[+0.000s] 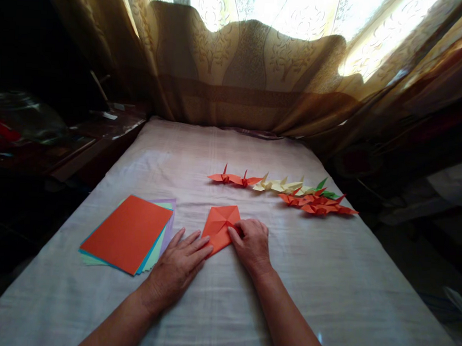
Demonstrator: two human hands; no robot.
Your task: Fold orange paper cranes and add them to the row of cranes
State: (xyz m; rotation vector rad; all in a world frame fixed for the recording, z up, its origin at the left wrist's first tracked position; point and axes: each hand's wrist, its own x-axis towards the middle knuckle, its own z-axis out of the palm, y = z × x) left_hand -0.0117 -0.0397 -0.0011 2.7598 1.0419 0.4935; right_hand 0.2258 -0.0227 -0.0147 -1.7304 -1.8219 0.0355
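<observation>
Cloth-covered table point(247, 308), patterned curtain point(251, 76) behind, dim room

Two bare forearms, no sleeves; left hand point(177, 265) and right hand point(252, 244) ringless, short-nailed fingers point(196, 242).

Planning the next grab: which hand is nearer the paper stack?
Left. The left hand lies flat just right of the paper stack, fingertips on the folded orange sheet. The right hand is farther right, pressing that sheet's right edge.
</observation>
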